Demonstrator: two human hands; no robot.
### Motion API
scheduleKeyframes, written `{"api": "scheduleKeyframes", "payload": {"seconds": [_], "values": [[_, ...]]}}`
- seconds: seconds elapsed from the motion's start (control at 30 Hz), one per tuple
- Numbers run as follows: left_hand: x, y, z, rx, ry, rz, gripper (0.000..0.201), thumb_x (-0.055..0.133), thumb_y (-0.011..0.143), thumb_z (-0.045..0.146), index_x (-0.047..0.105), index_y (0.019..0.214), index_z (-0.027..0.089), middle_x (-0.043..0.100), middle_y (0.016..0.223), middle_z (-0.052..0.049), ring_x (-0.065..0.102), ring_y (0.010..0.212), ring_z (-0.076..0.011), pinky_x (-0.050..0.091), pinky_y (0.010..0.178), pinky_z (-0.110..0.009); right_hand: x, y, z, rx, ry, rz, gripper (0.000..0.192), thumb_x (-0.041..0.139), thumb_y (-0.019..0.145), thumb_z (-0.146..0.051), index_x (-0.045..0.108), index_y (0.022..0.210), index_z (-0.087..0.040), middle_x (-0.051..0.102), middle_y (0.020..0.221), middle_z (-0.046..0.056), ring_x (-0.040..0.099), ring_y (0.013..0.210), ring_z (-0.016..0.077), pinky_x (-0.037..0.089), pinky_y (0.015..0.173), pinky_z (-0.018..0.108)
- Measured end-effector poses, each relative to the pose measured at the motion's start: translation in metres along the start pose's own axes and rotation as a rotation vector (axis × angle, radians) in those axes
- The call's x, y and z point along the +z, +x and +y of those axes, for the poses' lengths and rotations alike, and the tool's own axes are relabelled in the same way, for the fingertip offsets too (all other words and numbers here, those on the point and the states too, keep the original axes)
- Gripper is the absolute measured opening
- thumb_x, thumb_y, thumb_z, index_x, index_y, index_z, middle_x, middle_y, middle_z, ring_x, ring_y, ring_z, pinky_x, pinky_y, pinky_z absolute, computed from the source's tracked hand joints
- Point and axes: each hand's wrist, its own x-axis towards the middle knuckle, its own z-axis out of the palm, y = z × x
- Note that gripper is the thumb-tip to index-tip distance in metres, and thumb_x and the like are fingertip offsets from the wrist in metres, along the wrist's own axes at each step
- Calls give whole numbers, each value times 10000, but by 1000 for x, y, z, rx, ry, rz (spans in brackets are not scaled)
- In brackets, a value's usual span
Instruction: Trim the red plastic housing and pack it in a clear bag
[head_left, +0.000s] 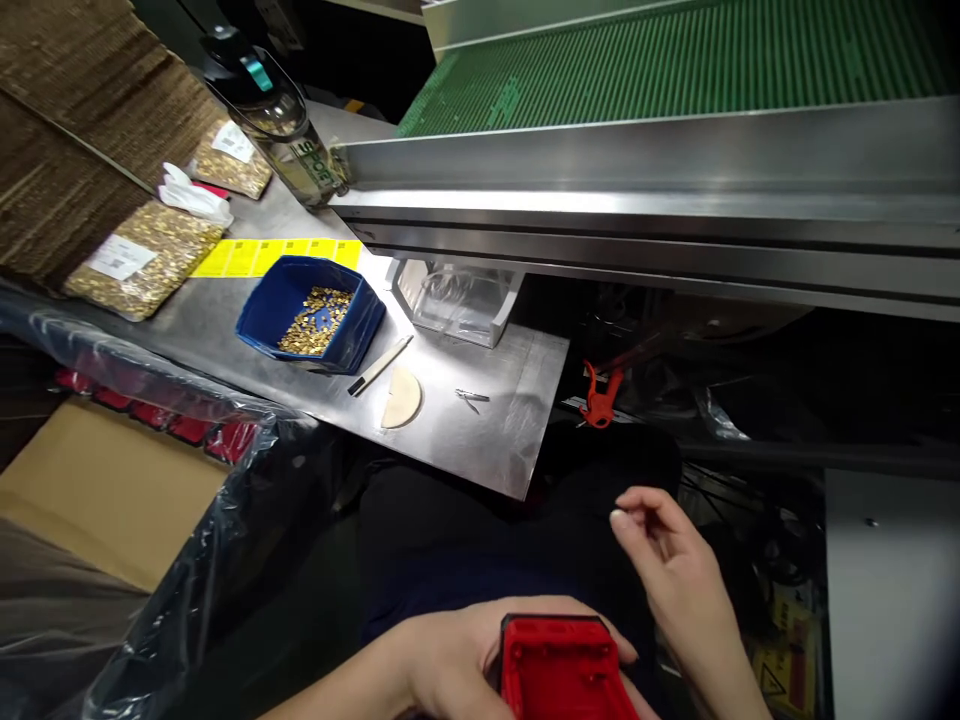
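My left hand (457,655) is wrapped round a red plastic housing (566,680) with a black outer edge, low in the view. The open inner side of the housing faces up and shows small round posts along its walls; its lower part is cut off by the frame. To the right, my right hand (667,560) is raised above my lap, apart from the housing. Its fingers are curled and the thumb tip is close to the index fingertip. Anything between them is too small to make out.
On the metal table (510,440) are a blue bin (262,300) of small brass parts, a pen-like tool (381,365), a wooden half-disc (403,398), tweezers-like metal pieces (472,397) and a clear-fronted tray (457,310). A green conveyor (637,70) runs behind. A plastic-lined box (112,480) stands left.
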Motion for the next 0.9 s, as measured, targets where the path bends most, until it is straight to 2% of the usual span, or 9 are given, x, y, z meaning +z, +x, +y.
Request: {"api": "scheduleKeyframes", "payload": {"seconds": [0.07, 0.17, 0.23, 0.3, 0.4, 0.5, 0.63, 0.8, 0.9], "values": [[0, -5, 4, 41, 9, 109, 985, 956, 568, 451, 596, 1401, 68, 671, 1343, -235, 672, 1239, -326, 487, 1037, -337, 6, 14, 6, 3, -56, -58, 363, 791, 841, -492, 694, 1030, -197, 675, 888, 36, 650, 840, 212, 527, 738, 293], [0, -20, 8, 76, 39, 200, 992, 949, 570, 517, 604, 1399, 95, 689, 1312, -226, 693, 1199, -327, 503, 1005, -343, 30, 35, 5, -23, -102, -160, 366, 765, 850, -521, 708, 958, -177, 717, 832, 44, 677, 779, 216, 530, 705, 303], [1, -34, 10, 87, 83, 223, 997, 970, 588, 434, 555, 1451, 158, 687, 1326, -200, 665, 1243, -330, 471, 1058, -390, 57, 50, -5, -134, -247, -223, 356, 587, 981, -518, 698, 917, -186, 699, 728, 24, 660, 671, 193, 509, 641, 288], [4, -48, 10, 118, 113, 245, 1005, 973, 624, 377, 498, 1492, 202, 663, 1362, -197, 636, 1283, -327, 434, 1099, -428, 90, 68, -20, -298, -441, -252, 391, 409, 1065, -454, 684, 939, -207, 696, 757, 26, 658, 674, 186, 498, 653, 288], [6, -63, 8, 176, 95, 247, 970, 955, 668, 377, 482, 1499, 216, 587, 1452, -231, 623, 1296, -348, 406, 1130, -494, 138, 95, -38, -454, -601, -269, 240, 536, 1010, -394, 659, 1139, -233, 688, 1114, 89, 662, 997, 257, 497, 853, 355], [2, -72, 1, 220, 39, 225, 1004, 971, 633, 333, 482, 1504, 237, 521, 1522, -230, 602, 1318, -380, 387, 1147, -560, 167, 114, -44, -487, -683, -306, 257, 649, 925, -343, 649, 1155, -227, 632, 1197, 131, 593, 1119, 340, 468, 929, 441], [-8, -76, -7, 284, 4, 206, 1041, 981, 596, 255, 478, 1508, 249, 533, 1512, -219, 619, 1292, -383, 422, 1118, -565, 163, 111, -39, -497, -730, -352, 157, 616, 940, -331, 637, 1073, -250, 656, 1112, 92, 602, 1078, 301, 471, 903, 394], [-18, -76, -10, 285, 38, 178, 1105, 992, 567, 217, 448, 1528, 255, 586, 1453, -205, 635, 1267, -373, 417, 1116, -571, 129, 90, -25, -406, -759, -399, 170, 579, 970, -378, 594, 1084, -253, 684, 900, 7, 625, 694, 183, 426, 624, 279], [-18, -76, -10, 242, 2, 247, 1094, 992, 595, 262, 435, 1536, 243, 595, 1442, -204, 621, 1285, -369, 425, 1109, -549, 102, 78, -20, -327, -755, -433, 162, 604, 956, -399, 630, 1009, -249, 664, 808, -11, 608, 626, 170, 403, 567, 267]]}}
